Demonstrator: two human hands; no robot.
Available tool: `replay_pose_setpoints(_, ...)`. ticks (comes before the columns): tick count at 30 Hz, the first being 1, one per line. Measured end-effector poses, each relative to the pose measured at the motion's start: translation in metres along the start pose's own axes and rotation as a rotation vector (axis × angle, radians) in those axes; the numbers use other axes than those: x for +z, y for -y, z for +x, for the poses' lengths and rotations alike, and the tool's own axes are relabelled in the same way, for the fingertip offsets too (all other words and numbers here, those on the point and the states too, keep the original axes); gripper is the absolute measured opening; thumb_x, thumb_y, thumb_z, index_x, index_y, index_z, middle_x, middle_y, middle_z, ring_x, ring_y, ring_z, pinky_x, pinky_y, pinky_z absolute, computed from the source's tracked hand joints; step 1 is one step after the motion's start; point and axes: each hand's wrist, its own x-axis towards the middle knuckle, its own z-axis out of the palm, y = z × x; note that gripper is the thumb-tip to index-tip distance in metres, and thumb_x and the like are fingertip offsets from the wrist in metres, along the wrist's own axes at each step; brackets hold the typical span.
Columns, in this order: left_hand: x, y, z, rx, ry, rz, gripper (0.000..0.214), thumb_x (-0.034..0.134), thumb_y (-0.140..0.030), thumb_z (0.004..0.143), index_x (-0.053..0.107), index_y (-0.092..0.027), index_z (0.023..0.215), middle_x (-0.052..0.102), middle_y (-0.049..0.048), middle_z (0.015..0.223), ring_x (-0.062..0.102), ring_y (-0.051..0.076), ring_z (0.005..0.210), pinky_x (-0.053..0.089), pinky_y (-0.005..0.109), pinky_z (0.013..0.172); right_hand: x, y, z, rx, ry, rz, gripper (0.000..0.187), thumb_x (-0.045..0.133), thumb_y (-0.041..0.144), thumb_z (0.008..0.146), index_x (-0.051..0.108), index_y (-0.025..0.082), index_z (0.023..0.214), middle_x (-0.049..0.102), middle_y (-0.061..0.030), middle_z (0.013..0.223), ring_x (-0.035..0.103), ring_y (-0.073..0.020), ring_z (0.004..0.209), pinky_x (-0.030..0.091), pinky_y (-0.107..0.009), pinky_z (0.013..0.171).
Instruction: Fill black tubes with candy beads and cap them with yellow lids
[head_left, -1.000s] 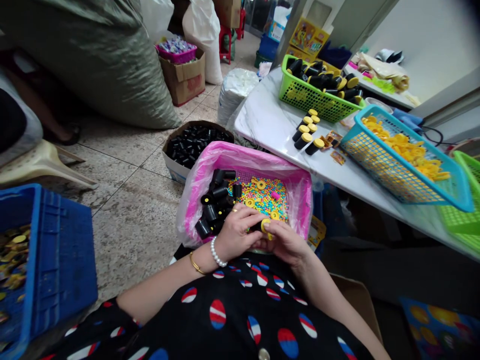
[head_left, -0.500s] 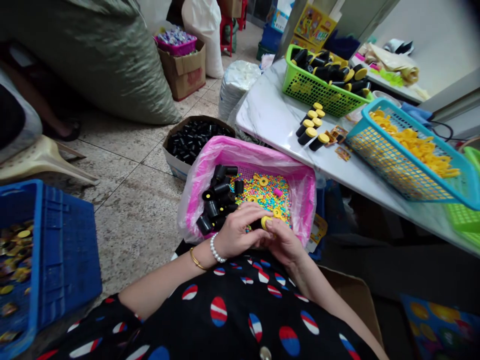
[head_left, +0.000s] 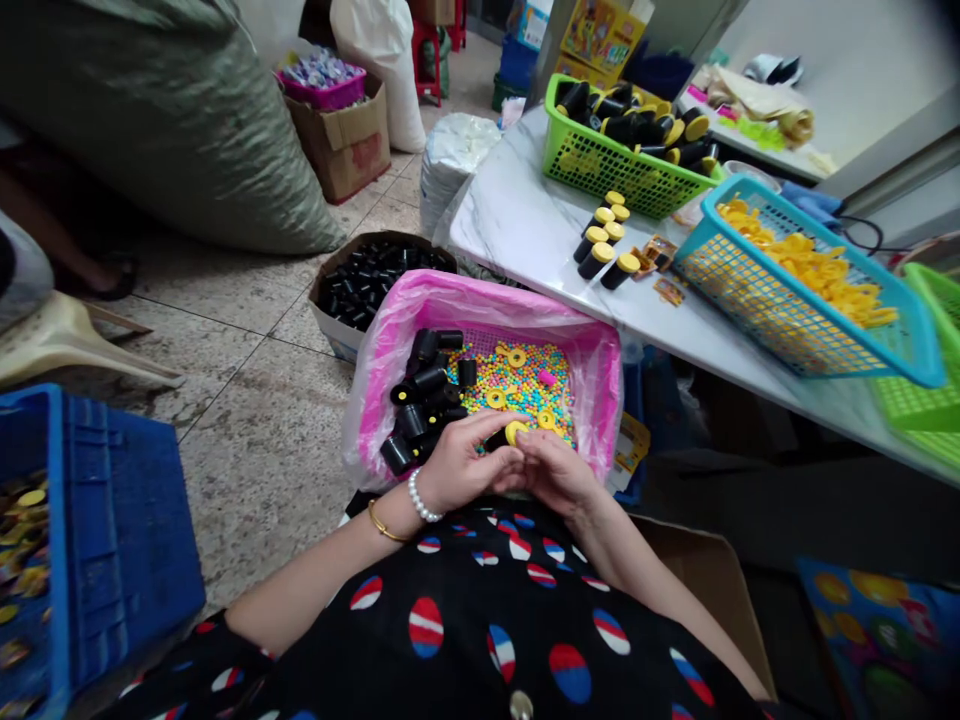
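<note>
Left hand [head_left: 472, 465] and right hand [head_left: 556, 475] together above pink-lined bin [head_left: 480, 300], both clamped on black tube [head_left: 496, 438]. Yellow cap [head_left: 515, 432] at tube's end; fingers hide join, so seating hard to tell. Loose black tubes [head_left: 424, 395] heaped on multicoloured beads [head_left: 525, 385] at bin's left. Capped tubes [head_left: 600, 245] on marble table [head_left: 510, 200] beyond; teal basket [head_left: 739, 300] of yellow caps [head_left: 806, 270] beside them.

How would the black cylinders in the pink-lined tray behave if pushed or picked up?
The black cylinders would probably roll, being round and lying loose on their sides. The small coloured beads under them may add slipping. They look rigid and probably light, as the left hand and right hand pinch one.
</note>
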Motion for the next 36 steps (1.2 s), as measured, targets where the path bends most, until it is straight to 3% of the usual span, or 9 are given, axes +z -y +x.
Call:
replay_pose_setpoints(3, -0.004, 0.001, 0.000, -0.046, 0.033, -0.139, 0.039, 0.060, -0.042, 0.087, 0.066, -0.016, 0.115, 0.069, 0.0124, 0.110, 0.065, 0.023, 0.102, 0.049, 0.035, 0.093, -0.005, 0.002, -0.014, -0.021, 0.127, -0.035, 0.047, 0.066, 0.057, 0.078, 0.068, 0.013, 0.096, 0.070, -0.0090, 0.076, 0.069, -0.0196, 0.071, 0.056, -0.036, 0.073)
replay_pose_setpoints(6, -0.006, 0.001, -0.002, -0.045, 0.077, -0.291, 0.043, 0.060, -0.045, 0.087, 0.064, -0.017, 0.119, 0.067, 0.0123, 0.115, 0.063, 0.024, 0.105, 0.048, 0.035, 0.095, -0.012, 0.002, -0.026, -0.094, 0.205, -0.077, 0.056, 0.076, 0.048, 0.072, 0.063, 0.017, 0.116, 0.071, -0.0112, 0.092, 0.069, -0.0228, 0.083, 0.054, -0.038, 0.076)
replay_pose_setpoints(10, -0.004, -0.001, -0.002, 0.036, 0.072, -0.216, 0.036, 0.065, -0.035, 0.085, 0.066, -0.019, 0.117, 0.067, 0.0110, 0.113, 0.062, 0.023, 0.107, 0.046, 0.036, 0.098, -0.015, -0.005, -0.022, -0.176, 0.213, -0.135, 0.049, 0.079, 0.046, 0.069, 0.067, 0.014, 0.104, 0.070, -0.0092, 0.085, 0.066, -0.0167, 0.066, 0.053, -0.028, 0.061)
replay_pose_setpoints(15, 0.001, -0.005, 0.000, 0.171, 0.144, -0.142, 0.035, 0.067, -0.029, 0.083, 0.066, -0.020, 0.117, 0.067, 0.0117, 0.108, 0.064, 0.023, 0.102, 0.052, 0.037, 0.091, -0.013, -0.002, -0.010, -0.177, 0.260, -0.177, 0.071, 0.083, 0.055, 0.057, 0.064, 0.015, 0.113, 0.069, -0.0067, 0.085, 0.065, -0.0166, 0.065, 0.052, -0.027, 0.060)
replay_pose_setpoints(18, 0.004, -0.006, 0.002, 0.251, 0.177, -0.066, 0.034, 0.065, -0.023, 0.084, 0.064, -0.020, 0.118, 0.068, 0.0118, 0.111, 0.061, 0.024, 0.107, 0.048, 0.040, 0.097, -0.012, 0.005, -0.007, -0.103, 0.207, -0.167, 0.065, 0.083, 0.039, 0.062, 0.062, 0.017, 0.120, 0.068, -0.0050, 0.090, 0.062, -0.0144, 0.063, 0.051, -0.026, 0.058)
replay_pose_setpoints(23, 0.005, -0.005, 0.002, 0.199, 0.155, 0.031, 0.036, 0.058, -0.022, 0.088, 0.060, -0.021, 0.124, 0.065, 0.0107, 0.112, 0.059, 0.022, 0.107, 0.047, 0.040, 0.097, -0.009, 0.004, -0.008, -0.086, 0.084, -0.133, 0.032, 0.075, 0.031, 0.073, 0.068, 0.015, 0.099, 0.062, 0.0007, 0.065, 0.058, -0.0114, 0.055, 0.049, -0.022, 0.056)
replay_pose_setpoints(28, 0.005, -0.001, -0.001, 0.074, 0.091, 0.048, 0.063, 0.061, -0.054, 0.082, 0.054, -0.016, 0.132, 0.051, 0.0151, 0.120, 0.052, 0.027, 0.113, 0.046, 0.043, 0.097, -0.002, -0.002, -0.015, -0.160, -0.046, -0.118, 0.043, 0.078, 0.036, 0.072, 0.062, 0.022, 0.110, 0.064, 0.0005, 0.080, 0.060, -0.0114, 0.065, 0.050, -0.022, 0.062)
replay_pose_setpoints(32, 0.005, -0.002, 0.000, -0.003, 0.078, 0.064, 0.044, 0.056, -0.049, 0.087, 0.063, -0.020, 0.119, 0.057, 0.0107, 0.109, 0.055, 0.023, 0.105, 0.048, 0.038, 0.092, 0.004, -0.006, -0.018, -0.231, -0.066, -0.114, 0.041, 0.073, 0.048, 0.075, 0.066, 0.020, 0.104, 0.063, -0.0023, 0.080, 0.059, -0.0149, 0.069, 0.051, -0.027, 0.066)
replay_pose_setpoints(36, 0.003, -0.008, 0.001, 0.038, 0.136, -0.010, 0.047, 0.054, -0.045, 0.090, 0.053, -0.020, 0.130, 0.061, 0.0115, 0.120, 0.057, 0.024, 0.111, 0.045, 0.039, 0.098, 0.014, -0.010, -0.017, -0.334, -0.089, -0.090, 0.048, 0.075, 0.050, 0.071, 0.065, 0.022, 0.109, 0.065, -0.0064, 0.096, 0.061, -0.0209, 0.085, 0.051, -0.034, 0.078)
